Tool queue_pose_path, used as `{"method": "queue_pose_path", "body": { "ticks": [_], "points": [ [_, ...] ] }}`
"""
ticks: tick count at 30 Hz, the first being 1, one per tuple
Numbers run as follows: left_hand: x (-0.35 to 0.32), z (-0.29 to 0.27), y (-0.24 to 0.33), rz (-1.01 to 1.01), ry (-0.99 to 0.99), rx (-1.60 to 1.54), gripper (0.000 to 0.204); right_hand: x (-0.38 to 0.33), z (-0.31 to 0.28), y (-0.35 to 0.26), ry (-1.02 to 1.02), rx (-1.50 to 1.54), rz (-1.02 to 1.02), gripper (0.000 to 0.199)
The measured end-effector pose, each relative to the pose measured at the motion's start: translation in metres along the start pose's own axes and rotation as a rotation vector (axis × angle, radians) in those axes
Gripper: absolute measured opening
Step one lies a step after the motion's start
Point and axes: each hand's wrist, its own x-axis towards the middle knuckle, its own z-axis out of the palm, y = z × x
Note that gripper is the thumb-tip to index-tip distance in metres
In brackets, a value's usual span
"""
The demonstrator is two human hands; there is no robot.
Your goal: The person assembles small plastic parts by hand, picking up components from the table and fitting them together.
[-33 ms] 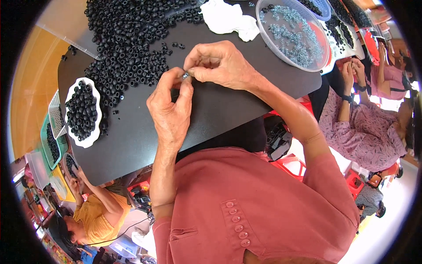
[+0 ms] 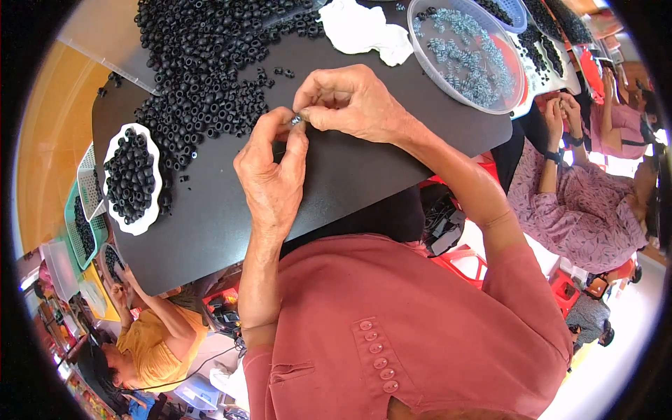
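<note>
Over a black board (image 2: 364, 175), my left hand (image 2: 269, 175) and my right hand (image 2: 353, 105) meet fingertip to fingertip. Between them they pinch a small black part with a silvery bit (image 2: 296, 120); most of it is hidden by the fingers. A large heap of small black ring-shaped parts (image 2: 210, 56) lies just beyond my left hand. A white dish (image 2: 148, 218) at the left holds more of the black parts. A clear round bowl (image 2: 505, 101) with several small silvery pieces stands at the far right, past my right hand.
A crumpled white cloth (image 2: 367, 31) lies at the far edge between heap and bowl. A green basket (image 2: 73, 241) sits left of the board. One person in yellow (image 2: 150, 343) sits at lower left, another in patterned pink (image 2: 581, 210) at right. Red stools (image 2: 462, 259) stand below.
</note>
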Motion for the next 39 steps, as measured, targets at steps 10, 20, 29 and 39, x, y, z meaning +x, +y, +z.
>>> {"method": "queue_pose_path", "body": {
  "ticks": [10, 20, 29, 39],
  "points": [
    [0.0, 0.0, 0.002, 0.052, -0.019, 0.114, 0.012, 0.001, 0.001, 0.006, 0.005, 0.051, -0.017, 0.01],
    [0.001, -0.001, -0.002, 0.06, -0.079, 0.074, 0.013, -0.002, 0.003, 0.0, 0.02, -0.034, -0.064, 0.007],
    [0.004, -0.008, -0.006, -0.205, -0.229, -0.265, 0.03, 0.0, 0.004, 0.001, 0.017, -0.067, -0.184, 0.011],
    [0.001, 0.001, -0.003, 0.037, 0.026, -0.055, 0.019, -0.001, 0.002, -0.002, 0.014, 0.052, -0.026, 0.008]
  ]
}}
